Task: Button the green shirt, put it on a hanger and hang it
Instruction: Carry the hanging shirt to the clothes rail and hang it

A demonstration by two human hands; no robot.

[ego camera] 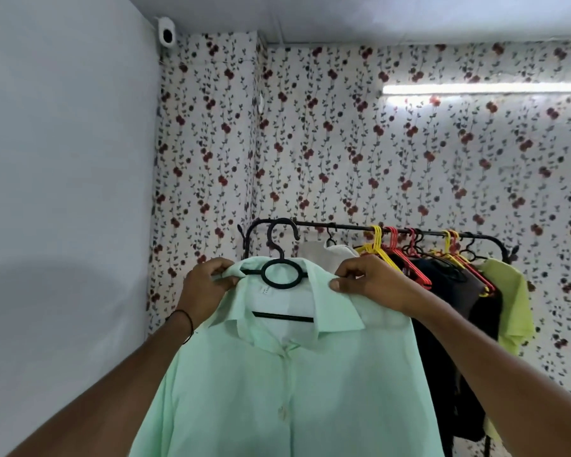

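Green shirt [277, 390], front closed & on black hanger [279, 273], is up at L end of clothes rail [343, 226], hook at bar (can't tell if resting), L hand [205, 286] fingers pinching its shoulder, R hand [366, 278] fingers pinching collar edge.

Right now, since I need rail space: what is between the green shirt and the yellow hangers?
In the head view, a white garment hangs on the rail between the green shirt and the yellow hangers.
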